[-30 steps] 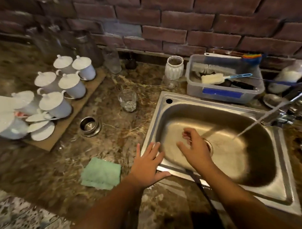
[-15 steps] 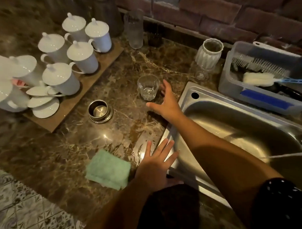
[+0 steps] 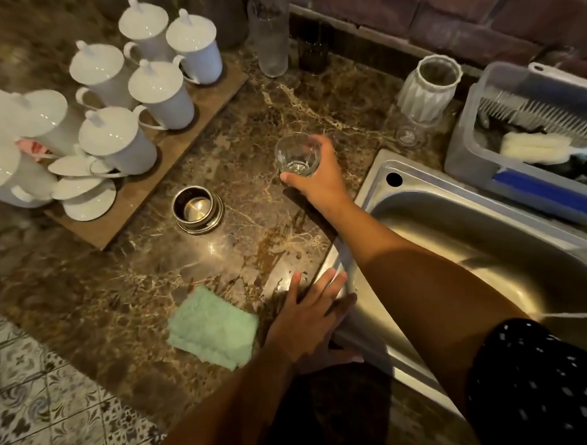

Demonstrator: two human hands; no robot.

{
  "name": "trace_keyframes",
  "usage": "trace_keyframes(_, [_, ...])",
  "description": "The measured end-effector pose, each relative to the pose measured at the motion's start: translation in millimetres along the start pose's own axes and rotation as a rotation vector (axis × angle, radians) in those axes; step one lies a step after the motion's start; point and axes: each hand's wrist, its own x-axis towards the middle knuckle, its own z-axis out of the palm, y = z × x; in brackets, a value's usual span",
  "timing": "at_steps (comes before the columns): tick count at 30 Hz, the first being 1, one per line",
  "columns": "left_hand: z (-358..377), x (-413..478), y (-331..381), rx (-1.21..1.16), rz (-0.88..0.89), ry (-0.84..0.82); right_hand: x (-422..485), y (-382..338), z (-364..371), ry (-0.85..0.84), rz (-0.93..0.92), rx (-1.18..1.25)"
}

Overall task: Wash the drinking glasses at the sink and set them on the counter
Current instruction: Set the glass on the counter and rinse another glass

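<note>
From the head view: grips the drinking glass (image 3: 296,154) in the right hand (image 3: 317,180), grip clamped round its side, at the tabletop (image 3: 248,124) just left of the sink (image 3: 417,184). Rests the left hand (image 3: 308,318) flat, grip apart, beside the sink's rim. Lift upright, clear that rim, then lower into the basin.

Two hands (image 3: 309,321) (image 3: 319,181), one held glass (image 3: 296,154), one green cloth (image 3: 212,328), one sink (image 3: 485,235).

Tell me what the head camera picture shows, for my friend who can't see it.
The person's right hand grips a small clear drinking glass beside the steel sink, over the marble counter. The left hand rests flat at the sink's near corner, next to a green cloth. White lidded mugs stand on a wooden board.
</note>
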Motion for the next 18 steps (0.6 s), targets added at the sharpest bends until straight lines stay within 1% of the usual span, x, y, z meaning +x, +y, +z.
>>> trace_keyframes(4, [1, 1, 1, -0.035, -0.004, 0.031, -20, -1, -12, 0.047, 0.006, 0.034])
trace_keyframes(8, [-6, 3, 2, -0.048, -0.030, -0.005, -62, -3, -42, 0.108, 0.002, 0.056])
trace_keyframes(14, [-21, -4, 9, 0.005, -0.044, -0.054, -159, 1, -121, 0.210, 0.015, 0.047])
trace_keyframes(18, [-28, -3, 30, 0.048, -0.026, -0.090, -223, 20, -181, 0.286, 0.072, 0.046])
